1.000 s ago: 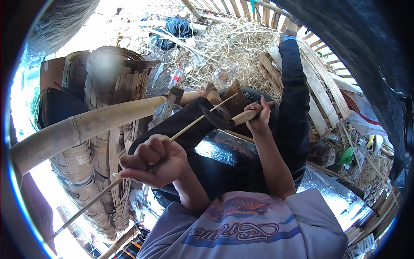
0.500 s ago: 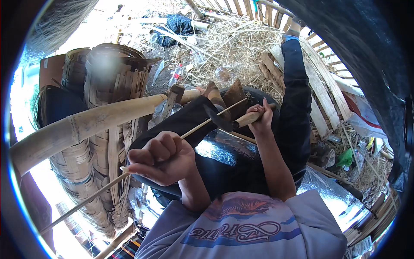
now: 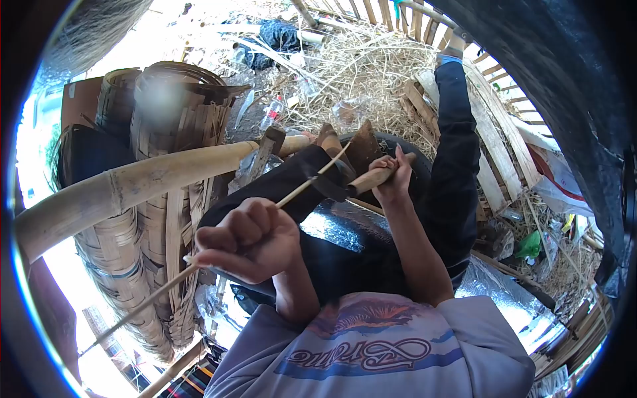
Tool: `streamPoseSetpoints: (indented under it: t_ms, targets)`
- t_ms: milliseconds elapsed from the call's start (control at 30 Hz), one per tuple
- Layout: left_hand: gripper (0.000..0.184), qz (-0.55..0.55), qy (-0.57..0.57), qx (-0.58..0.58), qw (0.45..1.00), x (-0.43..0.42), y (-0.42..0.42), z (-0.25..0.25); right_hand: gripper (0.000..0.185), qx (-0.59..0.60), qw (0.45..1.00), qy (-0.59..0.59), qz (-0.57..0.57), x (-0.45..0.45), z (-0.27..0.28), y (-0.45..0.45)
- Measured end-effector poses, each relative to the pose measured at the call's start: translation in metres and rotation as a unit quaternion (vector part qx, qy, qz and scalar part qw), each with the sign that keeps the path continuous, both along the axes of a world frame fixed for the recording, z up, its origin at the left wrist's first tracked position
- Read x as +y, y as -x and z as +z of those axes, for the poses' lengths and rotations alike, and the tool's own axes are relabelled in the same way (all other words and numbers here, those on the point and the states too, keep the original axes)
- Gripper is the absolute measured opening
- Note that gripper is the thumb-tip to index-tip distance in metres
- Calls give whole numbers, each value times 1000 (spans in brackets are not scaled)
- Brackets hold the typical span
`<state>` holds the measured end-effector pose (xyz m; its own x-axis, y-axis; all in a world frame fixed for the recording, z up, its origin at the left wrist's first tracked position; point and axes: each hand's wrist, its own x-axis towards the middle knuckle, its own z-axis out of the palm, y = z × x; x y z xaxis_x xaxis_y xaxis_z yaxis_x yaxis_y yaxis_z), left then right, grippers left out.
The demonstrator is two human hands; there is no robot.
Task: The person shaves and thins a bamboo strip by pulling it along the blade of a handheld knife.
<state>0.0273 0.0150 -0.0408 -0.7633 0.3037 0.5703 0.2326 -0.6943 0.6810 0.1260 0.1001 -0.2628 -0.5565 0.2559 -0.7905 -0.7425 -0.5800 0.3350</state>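
Observation:
My left hand (image 3: 255, 239) is closed around a thin bamboo stick (image 3: 149, 300), which runs from the lower left up past my fist to a tip beside my foot area. My right hand (image 3: 396, 176) grips the light wooden handle (image 3: 369, 180) of a knife. Its dark blade (image 3: 330, 188) lies against the stick, a short way beyond my left fist. A black-trousered leg (image 3: 272, 184) is under the stick and blade. Whether the edge bites into the stick I cannot tell.
A thick bamboo pole (image 3: 142, 182) crosses at the left, in front of rolled woven bamboo mats (image 3: 179, 126). Straw (image 3: 378, 63), a plastic bottle (image 3: 271, 113) and wooden boards (image 3: 494, 142) lie ahead. A dark tire (image 3: 424, 162) is beyond my right hand.
My right hand and the knife have moved left along the stick, closer to my left fist. The stick's far end has shifted left and tilts up more steeply. The left fist stays nearly in place.

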Motion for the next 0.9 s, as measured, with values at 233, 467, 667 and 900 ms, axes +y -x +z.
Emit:
streamPoseSetpoints:
  t_ms: [233,467,667,900]
  targets:
    - [42,-24,-8,0,1000,3,3,-2,36,32,998,51,-16,1,-3,-4]
    - [41,-47,-12,-30,998,6,2,-2,37,13,999,28,-45,1,-30,-5]
    - [41,-22,-12,-34,999,7,4,-1,37,18,1000,0,-23,9,7,10]
    - [41,-39,-21,-55,997,13,-1,-3,37,0,998,21,-55,-2,-16,3]
